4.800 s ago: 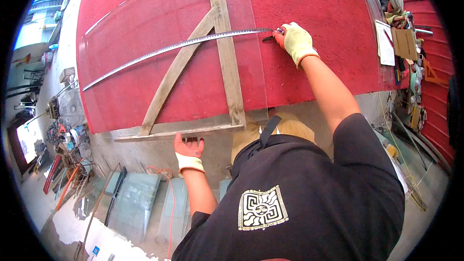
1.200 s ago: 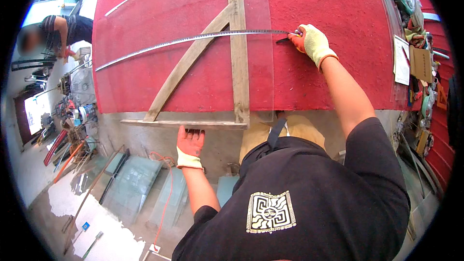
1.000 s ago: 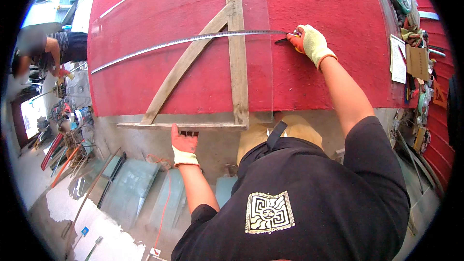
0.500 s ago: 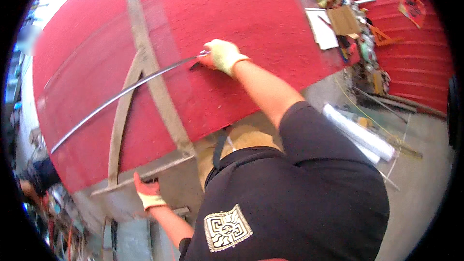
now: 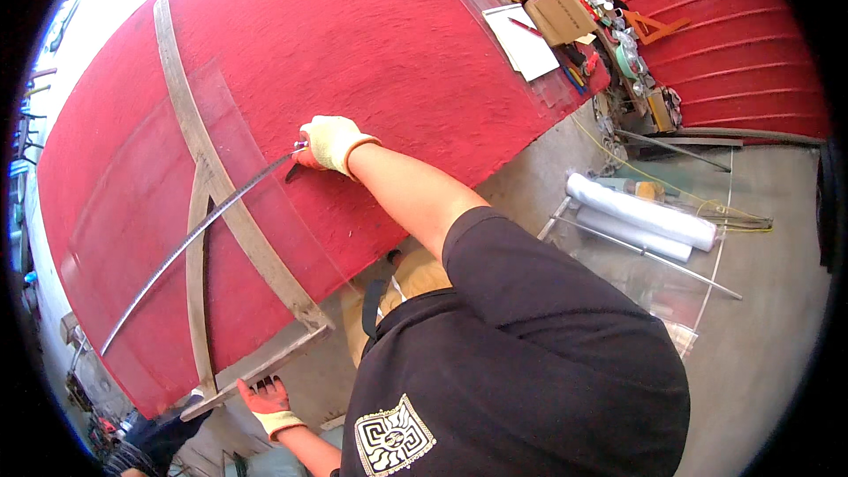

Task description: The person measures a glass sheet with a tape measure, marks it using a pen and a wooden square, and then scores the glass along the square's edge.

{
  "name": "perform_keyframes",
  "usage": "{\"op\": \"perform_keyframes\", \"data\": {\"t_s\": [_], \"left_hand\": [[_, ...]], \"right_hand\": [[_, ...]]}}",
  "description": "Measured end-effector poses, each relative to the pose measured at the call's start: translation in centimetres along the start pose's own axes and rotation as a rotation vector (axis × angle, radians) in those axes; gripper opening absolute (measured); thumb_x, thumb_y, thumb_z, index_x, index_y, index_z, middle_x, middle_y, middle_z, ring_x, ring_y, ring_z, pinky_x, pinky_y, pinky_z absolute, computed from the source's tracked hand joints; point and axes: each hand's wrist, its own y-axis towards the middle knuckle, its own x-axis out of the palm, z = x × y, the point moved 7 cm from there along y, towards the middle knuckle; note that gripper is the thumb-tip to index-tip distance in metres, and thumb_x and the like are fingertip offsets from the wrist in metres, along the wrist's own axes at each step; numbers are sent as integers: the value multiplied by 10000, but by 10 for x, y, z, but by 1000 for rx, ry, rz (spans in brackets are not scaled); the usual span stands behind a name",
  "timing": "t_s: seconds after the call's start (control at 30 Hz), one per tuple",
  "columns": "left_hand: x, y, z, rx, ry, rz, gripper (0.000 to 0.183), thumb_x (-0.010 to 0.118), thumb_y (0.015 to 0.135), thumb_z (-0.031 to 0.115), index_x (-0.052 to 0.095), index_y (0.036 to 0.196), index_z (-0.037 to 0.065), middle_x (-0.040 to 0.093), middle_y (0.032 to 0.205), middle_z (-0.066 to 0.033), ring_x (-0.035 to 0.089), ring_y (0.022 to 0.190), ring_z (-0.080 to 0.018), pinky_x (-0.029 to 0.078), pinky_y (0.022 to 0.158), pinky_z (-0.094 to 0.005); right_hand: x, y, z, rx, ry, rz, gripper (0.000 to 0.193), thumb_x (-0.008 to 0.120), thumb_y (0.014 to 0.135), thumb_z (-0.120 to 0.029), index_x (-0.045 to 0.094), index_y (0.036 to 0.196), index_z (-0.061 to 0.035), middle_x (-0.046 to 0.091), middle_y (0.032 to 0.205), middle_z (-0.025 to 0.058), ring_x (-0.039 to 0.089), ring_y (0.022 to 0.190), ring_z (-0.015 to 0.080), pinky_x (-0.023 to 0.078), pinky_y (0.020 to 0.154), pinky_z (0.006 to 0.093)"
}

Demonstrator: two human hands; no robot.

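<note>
The right hand point(image 5: 331, 143), in a pale yellow glove with red-coated fingers, is closed around a tape measure point(image 5: 301, 148), whose case is mostly hidden in the grasp. The left hand point(image 5: 265, 397), gloved alike, has its fingers partly bent against the crossbar of a wooden T-square point(image 5: 252, 243); whether it grips the bar or only steadies it, I cannot tell.

From the right hand the steel blade point(image 5: 168, 263) bows down to the left, crossing the T-square's long arm and diagonal brace and ending near the left side of a clear glass sheet point(image 5: 132, 221). The glass lies flat on the red surface point(image 5: 380, 53), under the T-square; the right hand is just beyond its right edge.

The view has swung to the right since a second ago, bringing plastic rolls point(image 5: 645, 216) on the floor into sight, while the blade is still stretched across the glass and the left hand still at the crossbar. The measuring set-up thus looks undisturbed.

Farther out, a notepad point(image 5: 521, 46) with a red pen lies near the surface's far right edge, beside a cardboard piece point(image 5: 561, 14). At lower left, a co-worker point(image 5: 155, 442) in dark clothes bends near the crossbar's end.
</note>
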Motion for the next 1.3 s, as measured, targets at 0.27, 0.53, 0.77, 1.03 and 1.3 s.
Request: {"op": "perform_keyframes", "data": {"t_s": [0.27,0.53,0.77,1.03,1.3], "left_hand": [[3,6,8,-73,76,-59,553,768,992,594,659,1434,281,595,1513,-4,560,1380,-213,494,1035,-379],[-2,-2,14,16,117,88,447,799,993,535,727,1334,254,689,1363,12,634,1207,-171,536,941,-336],[5,-6,15,-27,149,-66,285,831,990,485,756,1095,232,778,1026,67,686,906,-127,570,742,-313],[-11,9,22,-56,155,-37,257,809,1005,473,737,1151,274,780,1126,96,679,967,-128,564,856,-337],[-21,17,24,-42,187,-85,259,815,1002,477,738,1127,264,795,1086,68,707,886,-145,581,811,-335]], "right_hand": [[-2,1,3,-32,-5,20,535,721,1007,-562,787,1333,-143,772,1343,163,751,1240,380,608,1048,494],[-9,-7,1,-12,51,27,527,760,984,-531,817,1317,-127,794,1329,176,772,1227,361,626,1032,480],[-12,-8,1,-23,79,31,502,762,984,-518,829,1291,-126,800,1317,178,775,1218,363,629,1031,484],[-5,-1,7,-36,74,2,520,756,981,-545,801,1308,-142,776,1325,179,759,1222,379,618,1029,494],[-7,-4,3,-50,72,18,543,749,999,-564,792,1327,-133,774,1340,169,752,1243,376,617,1033,499]]}}
